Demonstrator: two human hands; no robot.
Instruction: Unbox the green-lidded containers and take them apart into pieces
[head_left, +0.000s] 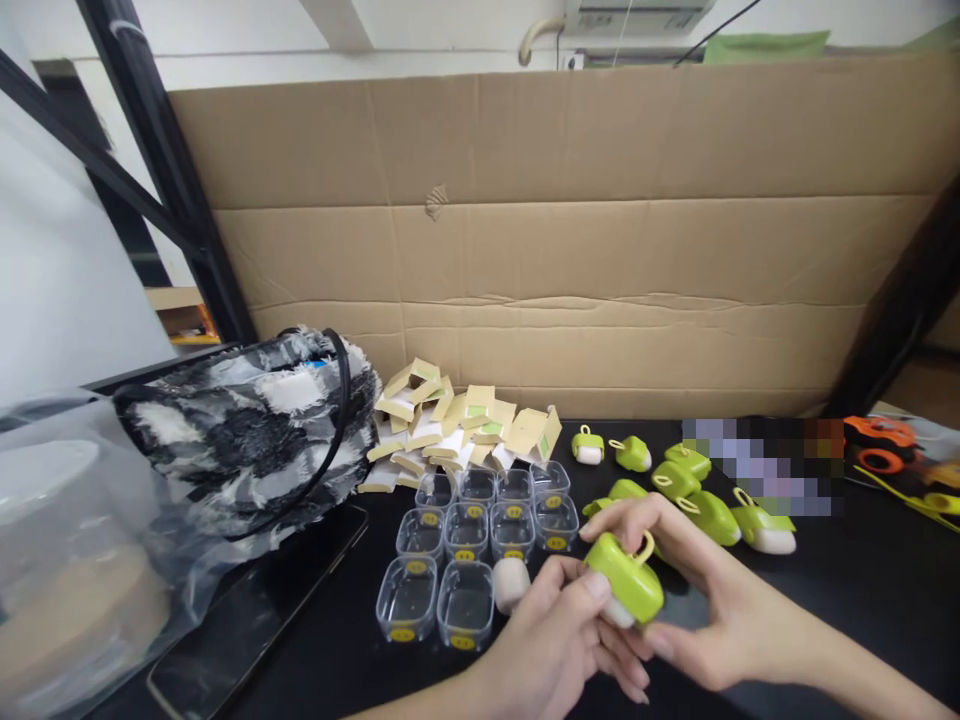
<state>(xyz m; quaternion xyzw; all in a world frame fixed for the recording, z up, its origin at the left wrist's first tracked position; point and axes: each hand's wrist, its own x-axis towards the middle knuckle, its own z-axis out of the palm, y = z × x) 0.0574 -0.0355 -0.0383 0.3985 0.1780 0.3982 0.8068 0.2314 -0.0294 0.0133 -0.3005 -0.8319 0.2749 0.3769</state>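
Note:
In the head view my left hand (551, 640) pinches a small green and white case with a loop (626, 580), its thumb on the front left side. My right hand (720, 600) curves around the same case, thumb at the lower right corner and fingers behind the top. The case is tilted, its cream loop pointing up and its white part underneath. Just left of my left hand lies a whitish rounded block (511, 585). Beyond my right hand sit several similar green cases (709, 517), some partly hidden by my fingers.
Several clear plastic cups (406, 600) with yellow stickers stand in rows at centre. Behind them is a pile of small folded cartons (450, 420). A phone (255, 610), a shaggy bag (255, 420) and a plastic-wrapped bundle (75, 570) lie left. Cardboard (562, 250) walls the back; an orange toy (881, 442) sits right.

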